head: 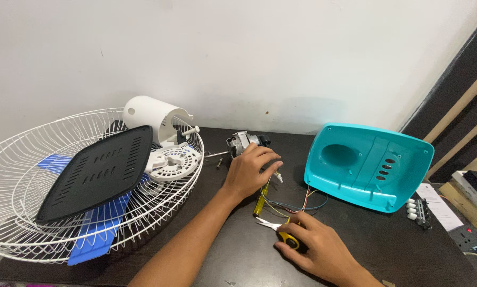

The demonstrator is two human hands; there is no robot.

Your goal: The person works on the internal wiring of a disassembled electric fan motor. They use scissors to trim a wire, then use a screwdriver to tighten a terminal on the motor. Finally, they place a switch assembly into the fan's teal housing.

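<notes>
At the centre of the frame the left hand [247, 171] lies curled over a small grey metal fan motor [242, 142], its fingers closed loosely about the motor's front end; the motor rests on the dark wooden surface [387, 244] just below the white wall. Lower, toward the bottom centre, the right hand [318, 245] presses down with bent fingers on a pair of yellow-handled scissors [282, 231], whose pale blades point left; thin red, blue and yellow wires [297, 204] run between the two hands toward the turquoise plastic fan base cover [367, 165], which stands tilted at centre right. A yellow-handled screwdriver [259, 204] lies just beside the left wrist. On the left of the frame a white wire fan guard [15, 175] holds a black vented plastic plate [97, 171], blue fan blades [95, 231], a white cylindrical motor housing [150, 118] and a white round plastic hub [173, 159]. A small switch block with white buttons [417, 208] sits at the right.
</notes>
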